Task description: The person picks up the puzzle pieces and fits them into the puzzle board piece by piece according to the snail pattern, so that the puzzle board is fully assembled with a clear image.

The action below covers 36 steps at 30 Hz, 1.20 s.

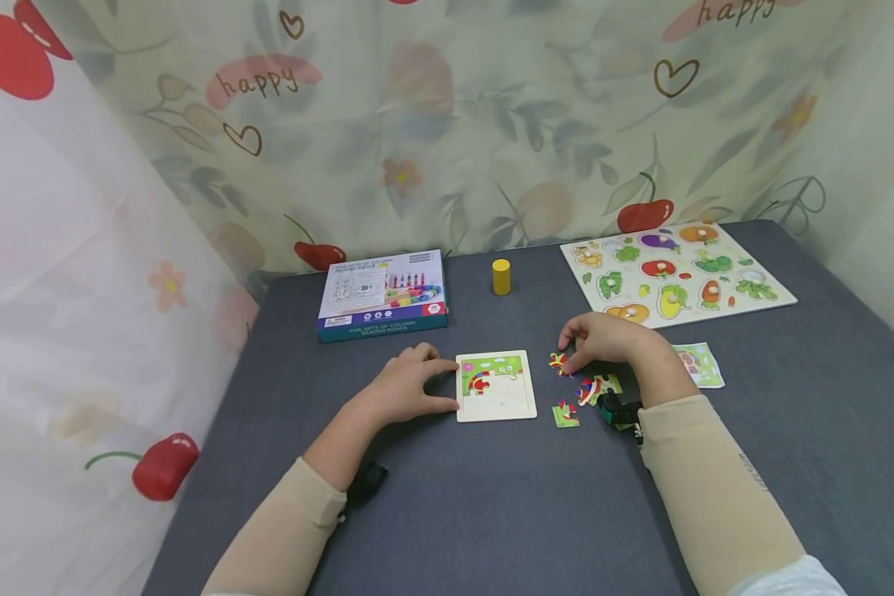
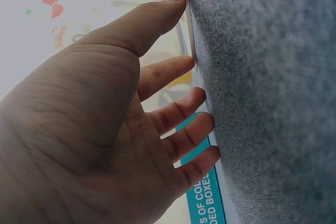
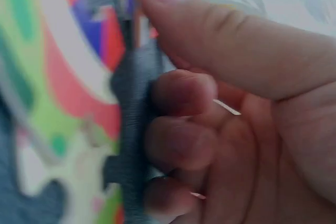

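A small square jigsaw tray (image 1: pixel 505 406) with a pale wooden rim lies in the middle of the table. Joined pieces (image 1: pixel 479 364) fill its top and left; the lower right shows bare board. My left hand (image 1: pixel 406 385) rests at the tray's left edge, thumb and index fingertips touching the rim, other fingers loosely extended in the left wrist view. Right of the tray, my right hand (image 1: pixel 609 338) pinches a red and yellow puzzle piece (image 1: pixel 558 362) between thumb and fingers, close over the table. Under that hand lie several loose pieces (image 1: pixel 590 391) and a green-cornered piece (image 1: pixel 565 415).
A boxed bead set (image 1: pixel 382 298) lies at the back left, with a yellow cylinder (image 1: pixel 501 277) to its right. At the back right is a large vegetable puzzle board (image 1: pixel 678 273). A small printed card (image 1: pixel 704 366) lies partly behind the right wrist. Curtains enclose the table.
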Each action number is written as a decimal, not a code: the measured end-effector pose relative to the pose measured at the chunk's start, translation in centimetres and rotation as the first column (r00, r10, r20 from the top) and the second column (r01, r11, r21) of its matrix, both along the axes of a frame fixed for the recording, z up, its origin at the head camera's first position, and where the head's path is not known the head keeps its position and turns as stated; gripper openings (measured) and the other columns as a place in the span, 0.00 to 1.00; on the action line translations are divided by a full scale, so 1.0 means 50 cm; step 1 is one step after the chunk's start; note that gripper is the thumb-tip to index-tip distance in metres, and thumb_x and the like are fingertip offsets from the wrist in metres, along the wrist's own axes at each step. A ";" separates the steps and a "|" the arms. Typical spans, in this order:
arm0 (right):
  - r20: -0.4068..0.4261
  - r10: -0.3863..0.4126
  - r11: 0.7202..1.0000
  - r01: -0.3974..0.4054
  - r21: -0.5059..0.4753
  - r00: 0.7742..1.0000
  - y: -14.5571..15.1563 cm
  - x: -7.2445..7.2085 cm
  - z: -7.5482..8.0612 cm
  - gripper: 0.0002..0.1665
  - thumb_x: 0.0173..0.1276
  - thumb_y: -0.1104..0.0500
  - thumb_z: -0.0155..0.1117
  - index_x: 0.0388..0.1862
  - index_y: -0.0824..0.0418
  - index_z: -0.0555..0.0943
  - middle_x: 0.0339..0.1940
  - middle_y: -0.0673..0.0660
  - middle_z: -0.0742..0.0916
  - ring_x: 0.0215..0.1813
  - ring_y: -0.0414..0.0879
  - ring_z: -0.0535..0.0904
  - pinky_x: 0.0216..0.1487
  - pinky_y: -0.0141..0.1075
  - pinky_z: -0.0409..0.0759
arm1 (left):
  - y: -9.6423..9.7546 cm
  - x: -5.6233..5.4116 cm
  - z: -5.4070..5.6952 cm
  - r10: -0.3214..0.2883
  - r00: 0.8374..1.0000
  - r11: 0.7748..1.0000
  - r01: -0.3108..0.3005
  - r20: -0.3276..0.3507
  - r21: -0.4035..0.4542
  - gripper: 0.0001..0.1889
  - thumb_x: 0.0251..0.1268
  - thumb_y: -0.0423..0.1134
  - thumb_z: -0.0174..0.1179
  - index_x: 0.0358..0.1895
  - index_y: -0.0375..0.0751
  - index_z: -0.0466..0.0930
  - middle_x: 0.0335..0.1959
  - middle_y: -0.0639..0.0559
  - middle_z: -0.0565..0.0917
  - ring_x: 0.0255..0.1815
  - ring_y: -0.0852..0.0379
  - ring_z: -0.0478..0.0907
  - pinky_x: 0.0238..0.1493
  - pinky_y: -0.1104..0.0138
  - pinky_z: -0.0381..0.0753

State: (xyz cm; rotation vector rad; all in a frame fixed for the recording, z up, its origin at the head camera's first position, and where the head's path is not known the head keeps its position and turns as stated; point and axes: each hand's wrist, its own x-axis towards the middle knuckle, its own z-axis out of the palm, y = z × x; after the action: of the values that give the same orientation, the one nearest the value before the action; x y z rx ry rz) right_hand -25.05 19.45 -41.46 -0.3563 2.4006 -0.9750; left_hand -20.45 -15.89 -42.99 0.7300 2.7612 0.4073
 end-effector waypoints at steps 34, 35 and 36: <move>-0.149 -0.219 0.939 0.166 -0.301 0.964 -0.071 0.011 0.050 0.11 0.70 0.62 0.72 0.45 0.66 0.81 0.37 0.60 0.88 0.34 0.50 0.85 0.45 0.47 0.85 | 0.001 0.001 0.005 0.007 1.000 1.000 -0.007 0.009 -0.003 0.37 0.62 0.64 0.69 0.73 0.58 0.74 0.61 0.51 0.72 0.56 0.53 0.67 0.53 0.58 0.71; -0.146 -0.210 0.939 0.157 -0.306 0.967 -0.074 0.013 0.055 0.11 0.70 0.63 0.72 0.46 0.67 0.81 0.37 0.60 0.88 0.34 0.50 0.86 0.46 0.47 0.85 | 0.001 0.001 0.005 0.007 1.000 1.000 -0.007 0.009 -0.003 0.37 0.62 0.64 0.69 0.73 0.58 0.74 0.61 0.51 0.72 0.56 0.53 0.67 0.53 0.58 0.71; -0.141 -0.200 0.939 0.149 -0.311 0.970 -0.077 0.016 0.059 0.12 0.70 0.63 0.72 0.47 0.68 0.82 0.37 0.60 0.88 0.34 0.50 0.86 0.46 0.48 0.85 | 0.001 0.001 0.005 0.007 1.000 1.000 -0.007 0.008 -0.004 0.37 0.62 0.64 0.69 0.73 0.58 0.74 0.61 0.51 0.72 0.56 0.53 0.67 0.53 0.58 0.71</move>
State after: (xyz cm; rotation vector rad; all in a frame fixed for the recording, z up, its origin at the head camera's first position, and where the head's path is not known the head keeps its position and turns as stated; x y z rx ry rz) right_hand -24.26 15.59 -38.49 -0.3493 2.4703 -1.4501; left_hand -20.41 -15.85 -42.76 0.7169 2.7570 0.4050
